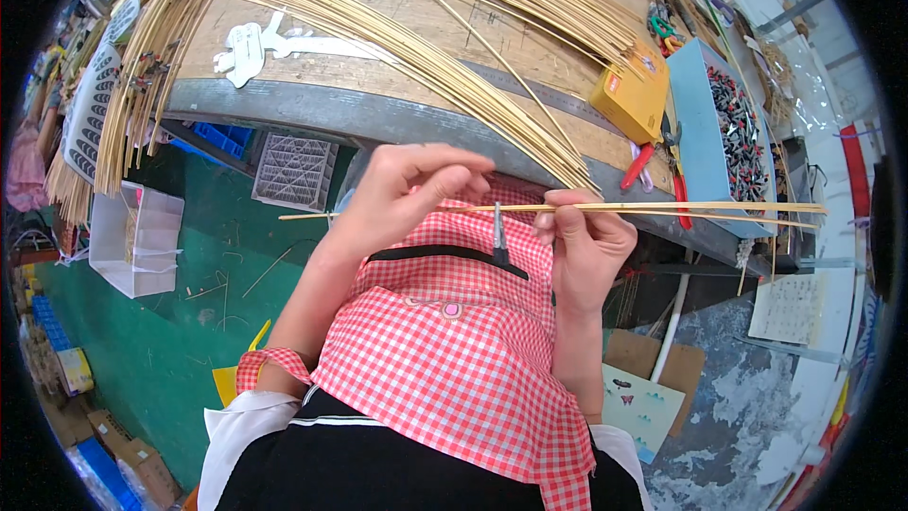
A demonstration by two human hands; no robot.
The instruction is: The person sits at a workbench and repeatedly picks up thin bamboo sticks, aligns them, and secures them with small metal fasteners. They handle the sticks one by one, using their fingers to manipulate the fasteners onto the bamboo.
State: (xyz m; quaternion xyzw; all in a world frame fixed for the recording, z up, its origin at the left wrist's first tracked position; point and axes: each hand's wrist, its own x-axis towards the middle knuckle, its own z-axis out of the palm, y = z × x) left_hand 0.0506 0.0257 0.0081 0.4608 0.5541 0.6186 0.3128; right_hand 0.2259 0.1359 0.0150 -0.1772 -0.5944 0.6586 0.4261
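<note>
Two thin bamboo strips (700, 209) lie crosswise in front of my apron, nearly together at the middle and spread apart at the right end. My right hand (590, 246) pinches them between thumb and fingers. A small metal spring clip with dark handles (500, 244) grips the strips just left of that hand and hangs downward. My left hand (402, 191) is raised over the strips' left part, its fingers bent and slightly blurred. Nothing shows between its thumb and forefinger, which are apart; the strips pass behind it.
On the wooden workbench (213, 47) lie bundled bamboo strips (426, 57), a white cutout (248, 54) and a steel ruler (539, 92). A yellow box (629, 93), red-handled pliers (679, 185) and a blue box of clips (693, 114) stand right. Clipped strips (142, 85) hang left.
</note>
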